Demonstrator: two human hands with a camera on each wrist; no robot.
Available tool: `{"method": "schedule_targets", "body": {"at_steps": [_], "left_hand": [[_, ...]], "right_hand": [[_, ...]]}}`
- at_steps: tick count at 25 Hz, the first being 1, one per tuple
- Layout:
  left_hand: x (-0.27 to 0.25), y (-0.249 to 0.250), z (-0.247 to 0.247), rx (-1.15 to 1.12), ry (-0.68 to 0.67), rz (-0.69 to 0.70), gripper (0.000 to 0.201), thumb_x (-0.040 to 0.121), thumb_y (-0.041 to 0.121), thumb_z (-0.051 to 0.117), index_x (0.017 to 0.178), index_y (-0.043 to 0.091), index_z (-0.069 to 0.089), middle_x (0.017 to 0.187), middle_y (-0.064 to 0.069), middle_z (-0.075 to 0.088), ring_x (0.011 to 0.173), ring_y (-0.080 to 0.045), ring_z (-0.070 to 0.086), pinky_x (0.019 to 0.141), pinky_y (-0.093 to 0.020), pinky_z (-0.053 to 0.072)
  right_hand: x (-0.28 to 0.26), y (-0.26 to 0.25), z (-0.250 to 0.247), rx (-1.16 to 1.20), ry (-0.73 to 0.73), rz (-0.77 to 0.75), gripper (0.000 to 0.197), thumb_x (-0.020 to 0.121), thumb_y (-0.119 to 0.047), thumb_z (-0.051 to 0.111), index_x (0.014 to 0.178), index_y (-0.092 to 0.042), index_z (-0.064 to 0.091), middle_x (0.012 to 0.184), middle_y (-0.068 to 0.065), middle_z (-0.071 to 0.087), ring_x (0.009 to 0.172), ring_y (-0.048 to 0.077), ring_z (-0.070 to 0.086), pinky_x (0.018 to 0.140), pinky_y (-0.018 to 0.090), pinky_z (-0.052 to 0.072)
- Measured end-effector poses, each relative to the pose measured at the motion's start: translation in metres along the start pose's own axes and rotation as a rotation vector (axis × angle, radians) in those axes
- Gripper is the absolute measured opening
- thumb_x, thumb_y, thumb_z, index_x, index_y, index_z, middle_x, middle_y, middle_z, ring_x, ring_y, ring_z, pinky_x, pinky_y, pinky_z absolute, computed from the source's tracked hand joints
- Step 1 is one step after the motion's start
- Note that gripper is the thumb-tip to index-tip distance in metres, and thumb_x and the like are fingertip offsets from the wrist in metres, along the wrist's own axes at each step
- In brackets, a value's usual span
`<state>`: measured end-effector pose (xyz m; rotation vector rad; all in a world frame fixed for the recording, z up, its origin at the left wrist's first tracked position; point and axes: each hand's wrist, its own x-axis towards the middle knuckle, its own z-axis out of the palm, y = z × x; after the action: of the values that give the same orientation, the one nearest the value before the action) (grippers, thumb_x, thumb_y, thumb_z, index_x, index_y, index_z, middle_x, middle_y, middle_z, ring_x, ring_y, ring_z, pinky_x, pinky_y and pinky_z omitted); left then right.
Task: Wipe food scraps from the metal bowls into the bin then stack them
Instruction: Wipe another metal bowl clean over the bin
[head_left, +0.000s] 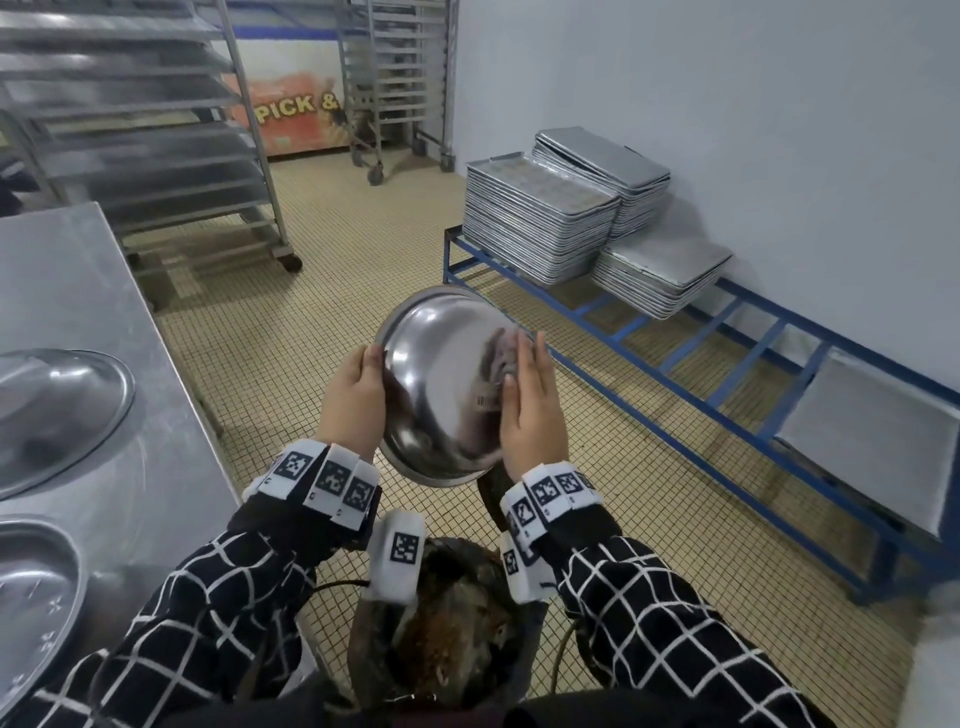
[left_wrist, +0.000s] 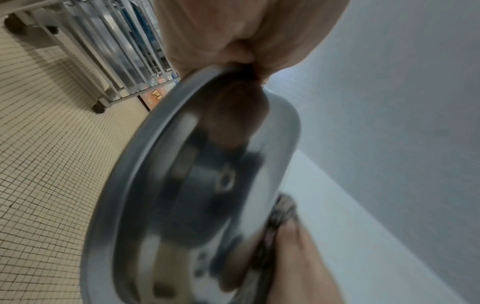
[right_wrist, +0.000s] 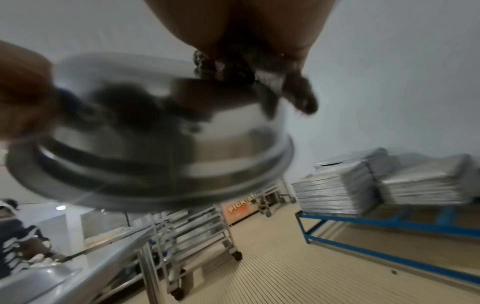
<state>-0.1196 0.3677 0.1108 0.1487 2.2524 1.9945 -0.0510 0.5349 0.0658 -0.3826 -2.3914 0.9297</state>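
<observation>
Metal bowl (head_left: 447, 384) held in the air over the bin (head_left: 457, 639), tipped so its outer, domed side faces the head camera and its open mouth faces away and down. The bin sits directly below and nearer the body, with brown scraps inside.

Left hand (head_left: 353, 400): grip closed on the bowl's left rim, thumb over the edge; the left wrist view shows the rim pinched between thumb and fingers.

Right hand (head_left: 532, 400): fingers straight, laid flat against the bowl's right side, pressing a dark cloth (right_wrist: 233, 65) to the metal. It is not curled round anything, as far as the blur allows.

Key relation: the bowl lies between the two hands, rim plane near vertical, the left hand anchoring and the right hand wiping. The bin is straight beneath the lower rim, so loosened scraps should drop in.

Other metal bowls (head_left: 57, 415) rest on the worktop (head_left: 78, 291) to the left, the likely stacking spot and nearer the left hand.
</observation>
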Motion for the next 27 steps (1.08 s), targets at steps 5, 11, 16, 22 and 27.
{"method": "schedule_targets", "body": {"at_steps": [5, 11, 16, 22, 27], "left_hand": [[-0.001, 0.001, -0.001, -0.004, 0.062, -0.005, 0.030, 0.102, 0.033, 0.035, 0.099, 0.014, 0.058, 0.087, -0.003, 0.059, 0.082, -0.019, 0.057, 0.073, -0.028, 0.046], [-0.014, -0.003, 0.008, 0.014, -0.011, -0.025, 0.025, 0.103, 0.032, 0.035, 0.093, 0.022, 0.056, 0.094, -0.005, 0.061, 0.087, -0.021, 0.059, 0.080, -0.032, 0.050], [-0.015, 0.001, 0.003, -0.065, -0.026, -0.055, 0.024, 0.102, 0.035, 0.037, 0.095, 0.029, 0.059, 0.098, -0.002, 0.064, 0.094, -0.020, 0.061, 0.088, -0.036, 0.048], [-0.006, -0.013, -0.004, 0.115, 0.047, -0.025, 0.031, 0.103, 0.033, 0.034, 0.100, 0.013, 0.058, 0.097, -0.011, 0.062, 0.084, -0.020, 0.056, 0.081, -0.034, 0.048], [-0.012, -0.027, -0.001, 0.361, -0.050, 0.000, 0.030, 0.103, 0.031, 0.032, 0.092, 0.013, 0.053, 0.083, -0.006, 0.057, 0.075, -0.020, 0.053, 0.067, -0.025, 0.042]], "right_hand": [[-0.049, -0.002, 0.010, 0.006, -0.167, 0.003, 0.055, 0.100, -0.036, 0.025, 0.146, -0.030, -0.005, 0.158, -0.008, 0.002, 0.143, 0.017, 0.020, 0.108, 0.037, 0.037], [-0.029, -0.045, 0.012, 0.124, -0.108, -0.167, 0.054, 0.100, -0.035, 0.025, 0.147, -0.026, -0.001, 0.156, -0.012, 0.002, 0.144, 0.002, 0.001, 0.118, 0.031, 0.016], [0.010, -0.019, -0.010, 0.117, -0.007, 0.125, 0.054, 0.100, -0.033, 0.031, 0.150, -0.029, 0.011, 0.153, -0.001, 0.028, 0.128, 0.022, 0.046, 0.085, 0.023, 0.045], [-0.039, 0.021, -0.002, 0.033, -0.101, 0.216, 0.033, 0.100, -0.028, 0.041, 0.129, -0.020, 0.054, 0.093, -0.005, 0.066, 0.087, 0.013, 0.065, 0.077, 0.028, 0.055], [-0.037, 0.019, -0.019, -0.096, -0.018, 0.305, 0.025, 0.093, -0.039, 0.052, 0.087, -0.018, 0.064, 0.079, -0.005, 0.060, 0.073, 0.009, 0.056, 0.056, 0.015, 0.040]]}}
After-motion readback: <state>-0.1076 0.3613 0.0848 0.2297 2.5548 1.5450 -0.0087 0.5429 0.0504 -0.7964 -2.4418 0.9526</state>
